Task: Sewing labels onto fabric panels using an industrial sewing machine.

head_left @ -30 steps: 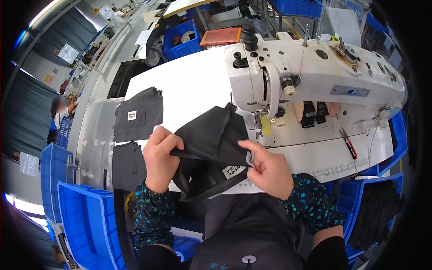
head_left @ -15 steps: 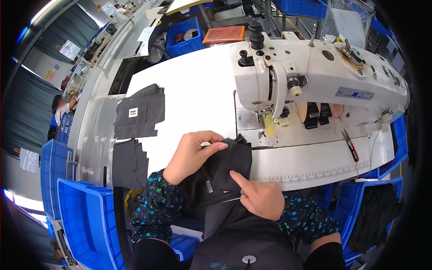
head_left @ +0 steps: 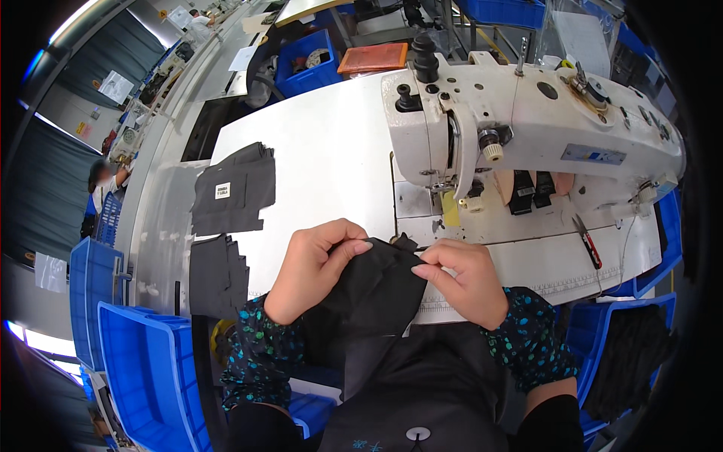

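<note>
A dark fabric piece [head_left: 380, 290] hangs between my hands at the table's front edge, its lower part against my dark apron. My left hand [head_left: 320, 264] pinches its upper left edge between thumb and fingers. At the upper right corner my right hand [head_left: 467, 279] grips the same cloth, thumb and fingertips pressed together. Behind the fabric, to the right, stands a white sewing machine [head_left: 527, 128]. Two stacks of dark cut pieces lie on the left of the table: the farther stack [head_left: 252, 184] has a white label on top, and the nearer stack [head_left: 218, 275] is plain.
Red-handled snips [head_left: 587, 242] lie right of the machine's needle area. Small black labelled pieces [head_left: 521, 192] rest under the machine arm. Blue bins stand at the left [head_left: 151, 377] and the right [head_left: 595, 339], the right one holding dark cloth. An orange tray [head_left: 373, 58] sits behind the table.
My right hand has risen from the cloth's face, where its index finger pointed, to grip the upper right corner. The small white tag on the fabric no longer shows.
</note>
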Tool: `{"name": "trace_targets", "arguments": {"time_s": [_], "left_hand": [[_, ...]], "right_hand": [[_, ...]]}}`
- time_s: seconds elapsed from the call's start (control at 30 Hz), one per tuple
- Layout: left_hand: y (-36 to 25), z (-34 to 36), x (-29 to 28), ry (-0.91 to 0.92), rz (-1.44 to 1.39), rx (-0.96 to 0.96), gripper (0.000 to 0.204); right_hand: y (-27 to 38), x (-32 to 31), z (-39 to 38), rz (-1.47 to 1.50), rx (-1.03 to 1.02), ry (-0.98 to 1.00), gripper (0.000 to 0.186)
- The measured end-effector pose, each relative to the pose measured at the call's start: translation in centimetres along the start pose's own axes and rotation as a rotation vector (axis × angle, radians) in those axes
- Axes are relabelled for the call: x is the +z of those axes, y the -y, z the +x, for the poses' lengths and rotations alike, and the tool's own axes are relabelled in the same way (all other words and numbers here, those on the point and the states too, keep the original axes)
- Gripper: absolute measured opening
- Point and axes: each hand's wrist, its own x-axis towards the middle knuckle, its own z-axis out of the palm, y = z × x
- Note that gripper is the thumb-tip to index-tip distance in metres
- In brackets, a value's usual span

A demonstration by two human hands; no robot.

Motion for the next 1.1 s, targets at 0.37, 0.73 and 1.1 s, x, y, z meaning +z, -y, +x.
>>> {"name": "trace_targets", "arguments": {"time_s": [0.37,0.73,1.1], "left_hand": [[1.0,0.5,1.4,0.072,-0.214,-0.107,0.006],[1.6,0.8,1.7,0.108,-0.319,-0.12,0.006],[2.2,1.0,2.2,0.102,-0.286,-0.121,0.009]], "right_hand": [[-0.1,0.0,-0.9,0.16,0.052,-0.111,0.01],[-0.3,-0.1,-1.1,0.2,0.147,-0.107,0.009],[-0.6,0.2,-1.7,0.284,0.27,-0.08,0.009]]}}
